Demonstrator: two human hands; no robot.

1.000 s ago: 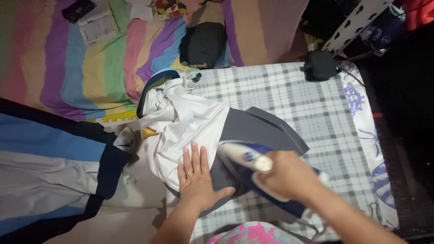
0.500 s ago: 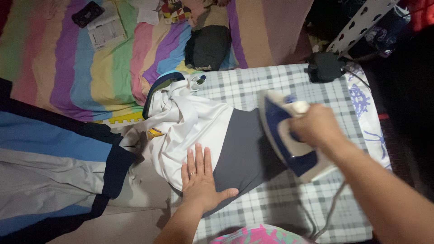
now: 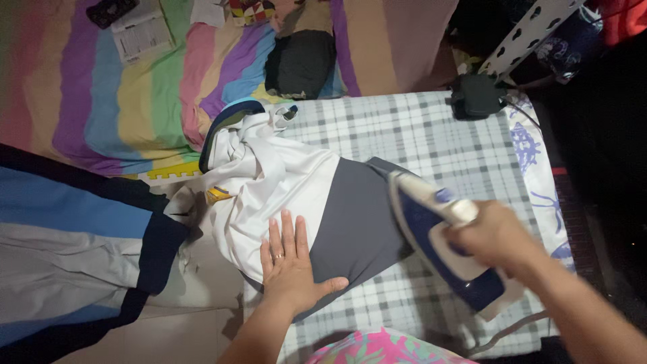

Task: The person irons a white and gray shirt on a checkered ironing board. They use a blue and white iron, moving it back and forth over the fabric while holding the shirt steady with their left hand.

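- Ironing scene, seen from above by a head-worn camera, with both bare hands in view.
- Left hand (image 3: 291, 266) is laid flat, palm down, on a white and grey garment (image 3: 303, 202); its fingers (image 3: 286, 232) are stretched out and slightly spread, released rather than gripping, and a ring is worn on one of them.
- Right hand (image 3: 495, 237) is wrapped around the handle of a blue and white iron (image 3: 441, 246); the fingers are clenched on that handle.
- The iron is held tilted at the right edge of the garment's grey part, its pointed tip towards the far side; whether the soleplate is touching the cloth cannot be told.
- The garment is spread across the left part of a padded ironing surface with a grey and white checked cover (image 3: 438, 135); its white part is bunched up towards the far left, and a dark collar edge is seen there.
- A dark pouch (image 3: 476, 96) is placed at the far edge of the checked cover.
- A rainbow-striped sheet (image 3: 135, 87) is spread beyond it, with a dark bundle (image 3: 301, 64) resting on it.
- A blue, grey and navy cloth (image 3: 74, 243) is laid out to the left.
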